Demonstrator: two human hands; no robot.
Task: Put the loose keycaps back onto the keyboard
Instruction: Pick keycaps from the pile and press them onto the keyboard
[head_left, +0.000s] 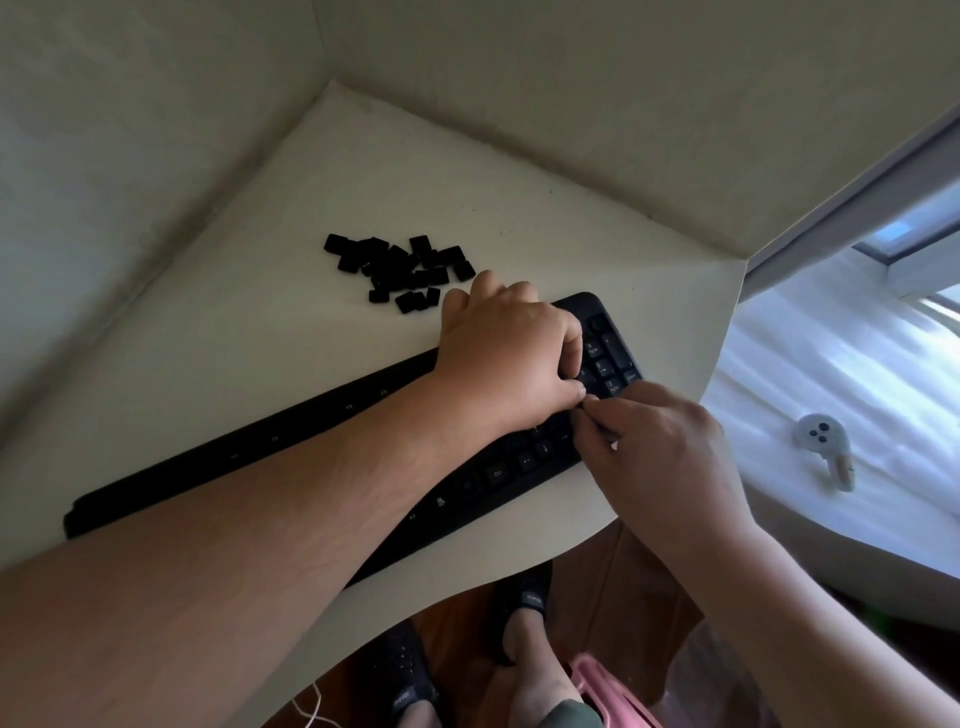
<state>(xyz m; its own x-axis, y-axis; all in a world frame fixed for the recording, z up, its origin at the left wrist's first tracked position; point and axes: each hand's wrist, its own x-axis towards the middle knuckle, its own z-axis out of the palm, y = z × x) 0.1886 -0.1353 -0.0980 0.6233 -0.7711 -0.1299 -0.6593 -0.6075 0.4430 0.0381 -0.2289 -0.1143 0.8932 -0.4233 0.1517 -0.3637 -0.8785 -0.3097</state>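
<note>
A black keyboard (291, 441) lies slanted across the cream sheet, its right end toward the sheet's right edge. My left forearm crosses over it and hides most of the keys. My left hand (511, 353) rests on the keyboard's right part, fingers curled down onto the keys. My right hand (660, 457) meets it from the right, thumb and forefinger pinched at the left fingertips; something small sits between them, but I cannot make out what. A pile of several loose black keycaps (402, 270) lies behind the keyboard, just left of my left hand.
The cream sheet (260, 322) curves up into walls at the back and left. Its front edge hangs over a wooden floor where feet in dark shoes (524, 597) show. A white surface at the right holds a grey round object (823, 441).
</note>
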